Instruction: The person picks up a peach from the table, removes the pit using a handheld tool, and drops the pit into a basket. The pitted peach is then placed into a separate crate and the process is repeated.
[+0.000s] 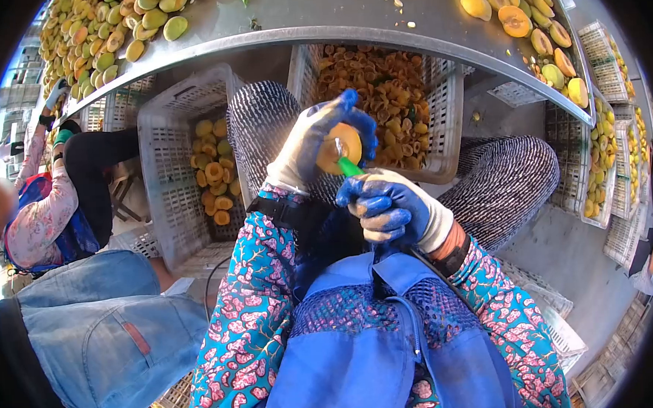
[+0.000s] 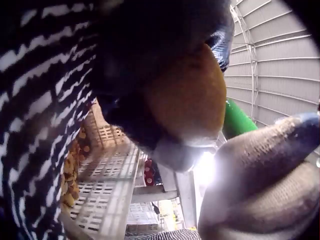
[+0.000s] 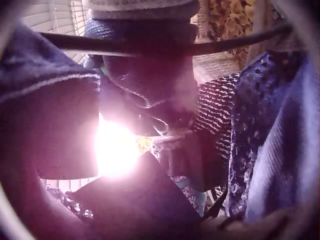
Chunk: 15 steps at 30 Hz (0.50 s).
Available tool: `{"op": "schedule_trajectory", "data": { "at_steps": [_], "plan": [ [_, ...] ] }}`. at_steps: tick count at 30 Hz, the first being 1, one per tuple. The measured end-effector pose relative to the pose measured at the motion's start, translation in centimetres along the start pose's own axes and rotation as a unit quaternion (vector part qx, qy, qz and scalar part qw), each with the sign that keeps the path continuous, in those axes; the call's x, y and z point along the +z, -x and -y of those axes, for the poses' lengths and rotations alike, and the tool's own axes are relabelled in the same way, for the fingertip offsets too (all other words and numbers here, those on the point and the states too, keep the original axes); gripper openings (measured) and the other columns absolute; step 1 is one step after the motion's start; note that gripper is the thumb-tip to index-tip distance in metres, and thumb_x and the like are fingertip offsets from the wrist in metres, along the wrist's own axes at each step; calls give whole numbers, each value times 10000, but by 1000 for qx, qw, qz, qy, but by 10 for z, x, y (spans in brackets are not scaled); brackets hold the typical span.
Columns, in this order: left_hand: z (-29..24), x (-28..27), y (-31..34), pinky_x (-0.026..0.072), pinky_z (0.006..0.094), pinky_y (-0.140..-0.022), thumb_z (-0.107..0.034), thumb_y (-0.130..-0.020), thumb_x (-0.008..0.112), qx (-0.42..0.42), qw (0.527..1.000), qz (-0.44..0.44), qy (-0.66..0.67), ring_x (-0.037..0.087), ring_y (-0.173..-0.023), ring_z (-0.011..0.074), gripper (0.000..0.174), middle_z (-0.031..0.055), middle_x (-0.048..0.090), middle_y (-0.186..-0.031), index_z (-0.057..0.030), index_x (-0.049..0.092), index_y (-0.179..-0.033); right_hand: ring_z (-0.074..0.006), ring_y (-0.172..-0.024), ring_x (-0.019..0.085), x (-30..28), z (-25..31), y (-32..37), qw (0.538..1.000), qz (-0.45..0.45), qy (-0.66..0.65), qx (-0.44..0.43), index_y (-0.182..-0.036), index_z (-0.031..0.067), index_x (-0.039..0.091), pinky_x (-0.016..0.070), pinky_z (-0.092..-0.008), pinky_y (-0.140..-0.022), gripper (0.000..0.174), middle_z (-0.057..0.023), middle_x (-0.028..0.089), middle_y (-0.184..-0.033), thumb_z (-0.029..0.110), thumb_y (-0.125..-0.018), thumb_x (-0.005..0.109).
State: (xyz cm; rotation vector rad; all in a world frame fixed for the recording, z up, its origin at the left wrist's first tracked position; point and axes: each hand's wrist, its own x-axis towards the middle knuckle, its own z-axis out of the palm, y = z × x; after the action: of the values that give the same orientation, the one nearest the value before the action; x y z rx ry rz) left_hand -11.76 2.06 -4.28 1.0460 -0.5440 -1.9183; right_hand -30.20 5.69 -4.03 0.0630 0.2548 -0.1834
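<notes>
Head view: tool [image 1: 350, 167] aslant, toward fruit [image 1: 347, 138]

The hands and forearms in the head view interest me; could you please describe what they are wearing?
The left hand and right hand wear pale gloves with a blue coating over the fingers. The turquoise sleeves have a pink, branching pattern with dark outlines. A dark strap circles each wrist.

My right hand [image 1: 403, 209] has open air to its right, but the crate [image 1: 449, 116] ahead blocks forward passage low down.
</notes>
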Motion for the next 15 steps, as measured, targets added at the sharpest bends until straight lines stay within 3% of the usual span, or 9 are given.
{"op": "schedule_trajectory", "data": {
  "at_steps": [3,5,11,15],
  "plan": [
    [8,3,1,552,351,-632,-408,-941,542,37,996,6,83,656,-706,244,433,152,661,-830,18,624,-949,-14,-361,349,0,-1,-1,999,21,-21,-17,-1099,-62,541,315,-211,-373,310,68,407,-620,207,-968,459],
    [12,-6,-4,550,374,-658,-399,-948,530,49,998,15,41,650,-731,266,404,155,653,-843,-4,614,-943,-14,-362,353,-6,-3,-4,999,25,-25,-11,-1109,-62,540,317,-212,-373,316,69,407,-617,208,-969,455],
    [18,0,-16,544,413,-684,-401,-953,518,70,989,-19,130,635,-799,287,375,138,629,-870,-35,595,-936,-18,-360,375,-11,-8,-13,982,140,-110,-62,-1151,-67,533,337,-220,-354,337,76,390,-583,208,-974,452],
    [27,2,-28,547,421,-686,-407,-956,508,91,971,-23,220,634,-822,294,374,139,628,-904,-44,597,-941,-14,-343,358,-15,-8,-15,982,129,-94,-96,-1146,-74,526,340,-215,-346,330,79,378,-568,200,-978,450]
  ]
}}
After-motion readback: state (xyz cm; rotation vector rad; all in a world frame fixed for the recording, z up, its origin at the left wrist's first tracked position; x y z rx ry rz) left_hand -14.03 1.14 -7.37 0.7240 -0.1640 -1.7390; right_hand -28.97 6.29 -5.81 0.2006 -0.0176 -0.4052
